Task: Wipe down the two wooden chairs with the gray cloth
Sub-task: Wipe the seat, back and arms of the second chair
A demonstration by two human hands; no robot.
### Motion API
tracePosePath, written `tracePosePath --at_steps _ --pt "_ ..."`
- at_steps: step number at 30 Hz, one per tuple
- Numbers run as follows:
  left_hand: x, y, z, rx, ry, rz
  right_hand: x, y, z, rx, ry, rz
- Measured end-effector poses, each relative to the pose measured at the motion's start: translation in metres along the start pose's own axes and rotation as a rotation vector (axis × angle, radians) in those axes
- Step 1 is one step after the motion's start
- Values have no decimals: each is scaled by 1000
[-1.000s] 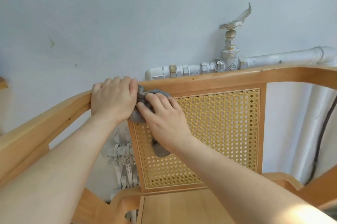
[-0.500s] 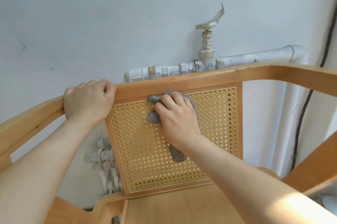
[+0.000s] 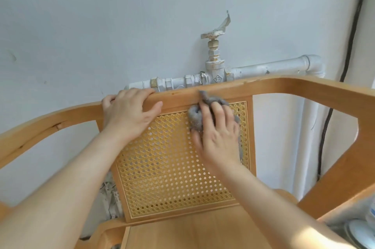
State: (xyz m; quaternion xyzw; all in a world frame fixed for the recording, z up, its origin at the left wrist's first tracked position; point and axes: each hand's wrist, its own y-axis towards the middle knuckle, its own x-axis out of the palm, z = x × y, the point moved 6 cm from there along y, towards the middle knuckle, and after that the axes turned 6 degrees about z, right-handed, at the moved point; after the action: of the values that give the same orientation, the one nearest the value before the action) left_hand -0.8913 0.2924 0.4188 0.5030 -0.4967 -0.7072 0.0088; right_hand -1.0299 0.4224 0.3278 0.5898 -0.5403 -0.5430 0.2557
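One wooden chair (image 3: pixel 284 88) with a woven cane back panel (image 3: pixel 172 167) stands against the wall in front of me. My left hand (image 3: pixel 127 115) grips the curved top rail at the panel's upper left corner. My right hand (image 3: pixel 217 135) holds the bunched gray cloth (image 3: pixel 195 118) and presses it on the upper right part of the cane panel, just under the top rail. A tail of the cloth hangs down behind my right hand. No second chair is in sight.
A white pipe with a valve (image 3: pixel 215 62) runs along the wall right behind the top rail. A black cable (image 3: pixel 345 70) hangs down the wall at the right. A white object (image 3: pixel 361 230) shows at the bottom right corner.
My right hand has swept the cloth from the panel's upper left corner to its upper right. My left hand stayed on the top rail.
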Motion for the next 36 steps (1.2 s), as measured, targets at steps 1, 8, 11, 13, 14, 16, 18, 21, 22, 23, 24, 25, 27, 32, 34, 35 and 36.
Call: tracePosePath --at_steps 1,8,11,13,14,16,18,21,22,23,24,25,27,32,34,35,36 --pt "1 -1 -1 6 -10 9 4 -4 -8 -70 -14 -7" --pt "-1 0 -7 -4 -65 22 -25 50 36 -79 148 122" --pt "0 0 -9 -13 -63 33 -25 52 28 -72 45 184" --pt "-1 0 -9 -22 -79 37 -14 50 3 -115 50 180" --pt "-1 0 -9 -25 -87 37 -9 51 -10 -143 63 147" --pt "-2 0 -9 -24 -96 42 -2 61 -28 -212 78 48" --pt "-3 0 -10 -22 -108 40 -4 70 -25 -307 60 -22" --pt "-3 1 -12 -24 -119 50 -23 78 14 -302 -45 -32" --pt "-3 1 -12 -29 -119 59 -30 80 23 -252 -63 -11" --pt "-2 1 -13 -35 -117 65 -33 79 22 -215 -67 4" --pt "-2 2 -13 -41 -116 68 -29 77 12 -204 -55 10" --pt "-1 2 -12 -48 -116 68 -20 74 -6 -222 -34 -1" --pt "-2 1 -12 -57 -118 67 3 67 -49 -299 2 -29" --pt "-8 1 -12 -91 -123 24 -1 57 -35 -441 49 -82" --pt "-10 0 -10 -101 -139 22 -11 49 -8 -360 39 -61" --pt "-10 0 -9 -101 -145 24 -13 48 -4 -300 38 -28" --pt "-11 0 -8 -102 -148 25 -12 47 -9 -245 34 6"
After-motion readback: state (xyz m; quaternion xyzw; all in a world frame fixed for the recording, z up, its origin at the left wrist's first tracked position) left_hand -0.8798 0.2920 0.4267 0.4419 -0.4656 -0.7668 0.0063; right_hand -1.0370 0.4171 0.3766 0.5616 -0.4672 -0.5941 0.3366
